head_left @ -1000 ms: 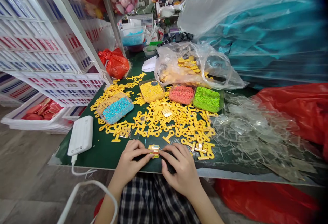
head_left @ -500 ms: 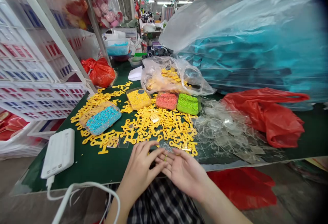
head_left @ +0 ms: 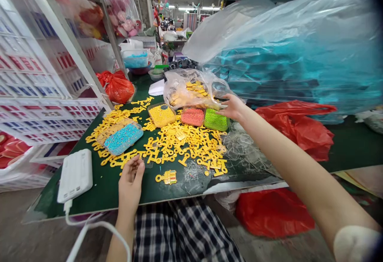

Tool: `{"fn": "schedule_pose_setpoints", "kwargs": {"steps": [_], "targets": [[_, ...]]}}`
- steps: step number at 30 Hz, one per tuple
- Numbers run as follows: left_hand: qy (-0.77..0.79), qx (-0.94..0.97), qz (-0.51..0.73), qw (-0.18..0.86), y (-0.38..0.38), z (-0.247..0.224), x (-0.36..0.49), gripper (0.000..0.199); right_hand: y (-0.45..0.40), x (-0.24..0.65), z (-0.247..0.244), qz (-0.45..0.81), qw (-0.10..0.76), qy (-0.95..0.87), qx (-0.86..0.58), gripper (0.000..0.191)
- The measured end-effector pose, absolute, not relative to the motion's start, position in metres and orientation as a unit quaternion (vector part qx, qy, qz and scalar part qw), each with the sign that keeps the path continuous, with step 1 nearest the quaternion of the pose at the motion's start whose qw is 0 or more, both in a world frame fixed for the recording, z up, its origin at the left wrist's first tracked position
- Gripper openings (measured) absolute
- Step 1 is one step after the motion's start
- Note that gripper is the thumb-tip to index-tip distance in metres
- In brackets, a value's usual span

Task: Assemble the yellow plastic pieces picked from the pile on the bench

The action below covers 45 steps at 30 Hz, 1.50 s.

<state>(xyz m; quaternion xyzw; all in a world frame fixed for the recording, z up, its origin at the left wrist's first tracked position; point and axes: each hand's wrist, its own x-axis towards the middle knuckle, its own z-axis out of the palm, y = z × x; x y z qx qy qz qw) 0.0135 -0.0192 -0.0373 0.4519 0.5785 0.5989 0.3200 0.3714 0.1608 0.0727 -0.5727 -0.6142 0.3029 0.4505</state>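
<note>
My right hand reaches over the tray of green beads, its fingers stretched out and apart at the tray's upper right side. Near the table's front edge, my left hand rests with fingers curled and thumb beside them; whatever may be inside is hidden. To its right lies a yellow ring-ended plastic piece bearing rows of coloured beads. A pile of plain yellow pieces spreads behind it. Trays of coral beads, yellow beads and blue beads sit among them.
A clear bag of yellow pieces stands behind the trays. Clear plastic scraps and a red bag lie right, before a large blue-filled bag. A white power bank with cable is at left, near white crates.
My hands have parted. The right moved up and right to the green tray; the left moved left and down. The beaded yellow piece now shows on the table.
</note>
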Motion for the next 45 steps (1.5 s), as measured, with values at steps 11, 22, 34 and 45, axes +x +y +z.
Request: {"fn": "schedule_pose_setpoints", "kwargs": {"steps": [11, 22, 34, 45], "targets": [[0.564, 0.427, 0.616, 0.347, -0.021, -0.042, 0.009, 0.049, 0.077, 0.324, 0.029, 0.046, 0.200, -0.800, -0.563, 0.026], [0.563, 0.430, 0.615, 0.346, -0.021, -0.042, 0.009, 0.045, 0.014, 0.408, -0.021, -0.086, 0.112, -0.753, -0.643, 0.041], [0.563, 0.426, 0.618, 0.347, -0.023, -0.041, 0.010, 0.045, 0.037, 0.398, -0.018, -0.019, 0.153, -0.718, -0.679, 0.026], [0.546, 0.431, 0.636, 0.334, -0.027, -0.041, 0.008, 0.039, 0.001, 0.275, 0.012, 0.463, 0.446, -0.567, -0.516, 0.042]]}}
